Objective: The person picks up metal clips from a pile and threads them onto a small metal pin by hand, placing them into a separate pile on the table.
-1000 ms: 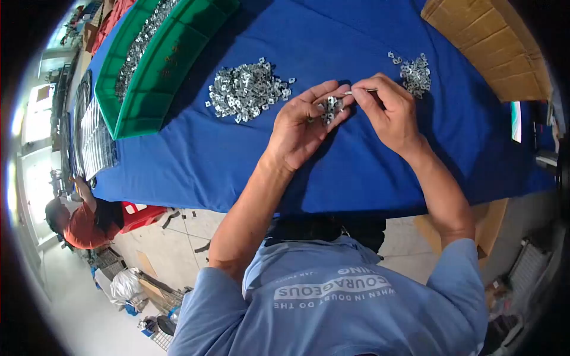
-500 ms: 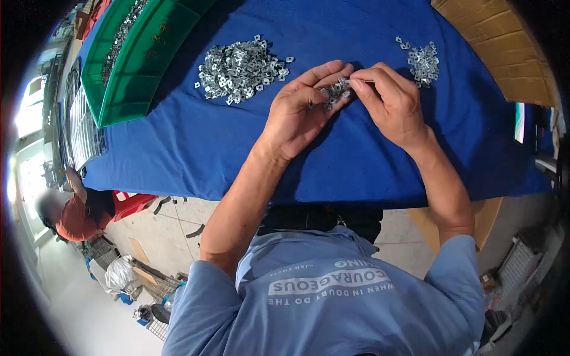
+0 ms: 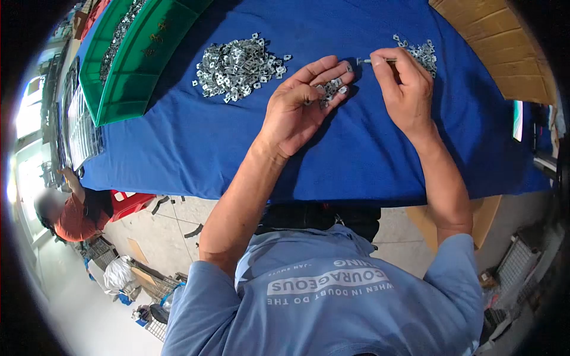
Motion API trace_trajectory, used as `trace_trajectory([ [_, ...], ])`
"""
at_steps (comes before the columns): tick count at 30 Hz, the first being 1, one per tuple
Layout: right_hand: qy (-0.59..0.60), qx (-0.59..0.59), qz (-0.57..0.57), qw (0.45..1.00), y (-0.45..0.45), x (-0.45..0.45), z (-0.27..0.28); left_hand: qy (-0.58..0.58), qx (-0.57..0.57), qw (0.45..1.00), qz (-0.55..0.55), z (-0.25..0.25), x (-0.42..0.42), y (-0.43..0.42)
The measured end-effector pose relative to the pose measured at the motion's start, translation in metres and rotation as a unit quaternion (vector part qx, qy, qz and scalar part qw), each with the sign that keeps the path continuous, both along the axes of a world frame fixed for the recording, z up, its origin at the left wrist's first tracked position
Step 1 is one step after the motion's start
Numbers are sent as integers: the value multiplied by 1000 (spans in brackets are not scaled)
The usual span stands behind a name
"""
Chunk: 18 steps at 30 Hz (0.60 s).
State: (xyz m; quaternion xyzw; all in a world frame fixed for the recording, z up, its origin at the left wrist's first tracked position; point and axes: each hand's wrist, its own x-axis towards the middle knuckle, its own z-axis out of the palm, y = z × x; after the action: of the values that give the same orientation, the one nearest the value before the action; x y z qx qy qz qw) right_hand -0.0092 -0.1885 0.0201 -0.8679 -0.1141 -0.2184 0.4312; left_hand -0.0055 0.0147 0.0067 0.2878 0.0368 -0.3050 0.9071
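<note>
Palm up over the blue cloth, my left hand [image 3: 303,104] holds several small metal pieces [image 3: 332,92] on its fingers, with the thumb bent over them. My right hand [image 3: 407,92] is closed in a pinch on a thin metal rod [image 3: 377,60], whose tip points left and has a small metal piece [image 3: 360,61] at its end. The two hands are apart. A large pile of metal pieces [image 3: 234,70] lies left of my left hand. Behind my right hand is a smaller pile [image 3: 424,54], partly covered by the fingers.
A green bin [image 3: 133,77] with more metal pieces stands at the upper left of the blue cloth [image 3: 178,154]. Cardboard [image 3: 499,44] is at the upper right. A person in an orange top [image 3: 77,219] is at the far left, beside a red object [image 3: 130,203].
My right hand has moved away from my left, to the right, with the rod and a small piece at its tip. The view has shifted, so the piles and bin appear higher and further left.
</note>
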Motion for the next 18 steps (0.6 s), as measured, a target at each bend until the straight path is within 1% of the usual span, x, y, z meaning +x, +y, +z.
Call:
trace_trajectory([
  [5,-29,4,34,999,4,-1,-1,1,-14,1000,1,-1,1,0],
  [7,-2,31,92,995,4,-4,0,1,-15,1000,3,-1,0,0],
  [8,-1,3,99,995,6,-5,2,1,-15,1000,3,0,0,0],
  [15,-41,-14,135,990,11,-3,-9,-5,1,1000,-4,-3,0,2],
  [18,-32,-10,135,990,11,-4,-8,-7,-1,1000,-4,-3,0,1],
])
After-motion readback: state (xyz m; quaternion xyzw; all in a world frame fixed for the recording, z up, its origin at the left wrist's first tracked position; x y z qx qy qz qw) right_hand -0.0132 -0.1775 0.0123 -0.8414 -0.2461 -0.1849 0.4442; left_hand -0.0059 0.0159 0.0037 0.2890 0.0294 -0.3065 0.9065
